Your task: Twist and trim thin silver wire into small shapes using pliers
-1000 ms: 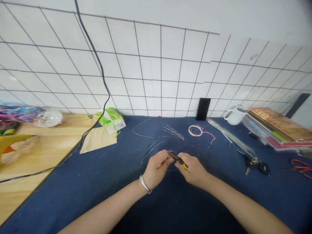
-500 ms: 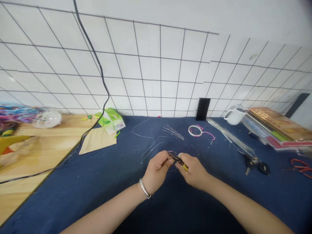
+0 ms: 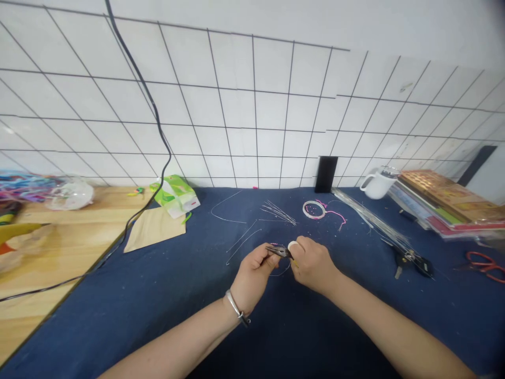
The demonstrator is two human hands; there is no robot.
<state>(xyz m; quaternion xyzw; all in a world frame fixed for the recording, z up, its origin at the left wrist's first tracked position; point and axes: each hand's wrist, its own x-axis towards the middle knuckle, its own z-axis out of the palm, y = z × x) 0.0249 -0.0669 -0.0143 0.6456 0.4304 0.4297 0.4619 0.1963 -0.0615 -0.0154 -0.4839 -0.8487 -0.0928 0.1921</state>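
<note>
Over the dark blue cloth, my right hand point(image 3: 313, 263) is closed around the yellow handles of a pair of pliers point(image 3: 281, 251). The dark jaws of the pliers point left, toward the fingertips of my left hand point(image 3: 254, 273). My left hand is pinched on a thin wire point(image 3: 282, 273) that curves below the pliers. Small pink beads point(image 3: 274, 244) show at the left fingertips. Just where the jaws meet the wire is too small to make out. Beyond my hands lie loose bent wires point(image 3: 243, 245) and a bunch of short straight wires point(image 3: 279, 213).
A white ring dish point(image 3: 314, 216) with pink beads and pink cord is at the back. To the right are a long wire bundle point(image 3: 373, 216), keys point(image 3: 400, 263), red scissors point(image 3: 485, 266), a white mug point(image 3: 379, 184) and stacked books point(image 3: 453, 205). A black cable point(image 3: 160, 123) hangs at left.
My right hand has turned, so the pliers lie flatter with their jaws pointing left. My left hand keeps its pinch almost in place. The view has shifted slightly.
</note>
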